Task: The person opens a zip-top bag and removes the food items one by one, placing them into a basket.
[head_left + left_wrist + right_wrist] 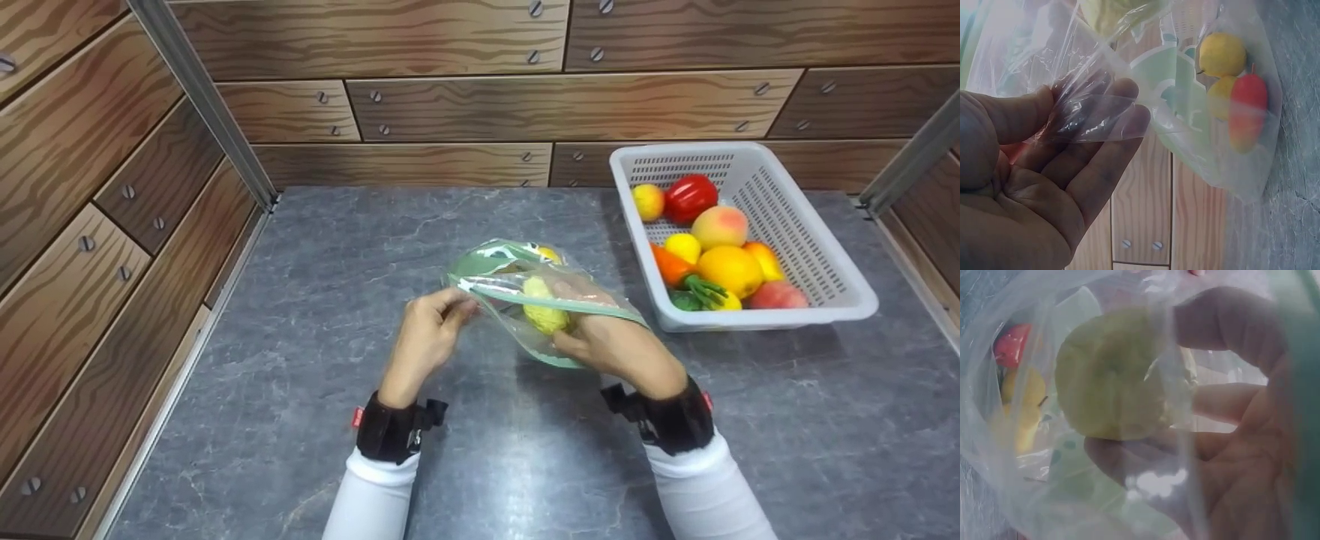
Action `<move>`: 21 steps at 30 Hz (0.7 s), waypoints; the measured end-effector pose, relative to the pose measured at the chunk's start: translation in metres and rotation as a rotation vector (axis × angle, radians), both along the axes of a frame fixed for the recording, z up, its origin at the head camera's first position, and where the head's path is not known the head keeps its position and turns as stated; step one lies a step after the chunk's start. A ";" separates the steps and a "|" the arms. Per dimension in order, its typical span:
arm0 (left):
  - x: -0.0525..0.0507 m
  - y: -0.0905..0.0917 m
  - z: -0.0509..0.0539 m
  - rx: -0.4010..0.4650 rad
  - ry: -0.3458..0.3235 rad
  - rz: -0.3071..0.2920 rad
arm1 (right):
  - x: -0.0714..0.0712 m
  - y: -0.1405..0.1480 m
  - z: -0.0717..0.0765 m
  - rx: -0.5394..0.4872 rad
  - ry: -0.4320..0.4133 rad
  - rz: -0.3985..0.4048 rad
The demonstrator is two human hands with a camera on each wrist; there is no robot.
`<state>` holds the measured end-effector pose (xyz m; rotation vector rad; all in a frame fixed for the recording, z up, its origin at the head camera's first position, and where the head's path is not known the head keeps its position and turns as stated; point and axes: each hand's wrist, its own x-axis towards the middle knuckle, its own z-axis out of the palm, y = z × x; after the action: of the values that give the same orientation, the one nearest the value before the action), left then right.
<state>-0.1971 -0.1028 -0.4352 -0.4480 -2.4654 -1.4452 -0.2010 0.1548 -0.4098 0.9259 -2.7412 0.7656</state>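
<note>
A clear zip bag [487, 264] with green print stands with its mouth spread on the table. My left hand [427, 337] pinches the left edge of its mouth between thumb and fingers. Inside the mouth, my right hand [626, 349] grips a yellow-green, wrinkled fruit or vegetable [547, 316]; its kind is unclear through the plastic. Deeper in the bag, the left wrist view shows a red-and-yellow mango-like fruit [1248, 112] beside a yellow fruit [1222, 54] with a stem, and another yellow one partly hidden. Plastic blurs the right wrist view.
A white plastic basket [832, 247] stands right of the bag. It holds a red bell pepper [691, 198], a peach [720, 226], an orange [730, 271], a carrot [670, 264] and several other fruits. Wood-patterned panels [450, 109] border the grey table [330, 247].
</note>
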 end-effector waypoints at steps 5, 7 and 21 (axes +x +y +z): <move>0.001 0.001 -0.001 0.011 0.003 0.006 | 0.003 0.006 0.003 -0.017 0.005 0.001; 0.001 0.002 -0.002 0.020 -0.004 0.002 | 0.005 0.008 0.004 -0.025 0.000 0.002; 0.000 0.002 -0.001 0.003 -0.002 -0.017 | 0.016 0.019 0.012 -0.026 -0.012 0.044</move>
<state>-0.1970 -0.1003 -0.4366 -0.4683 -2.4666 -1.4568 -0.1853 0.1739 -0.3982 0.9817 -2.7225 0.8153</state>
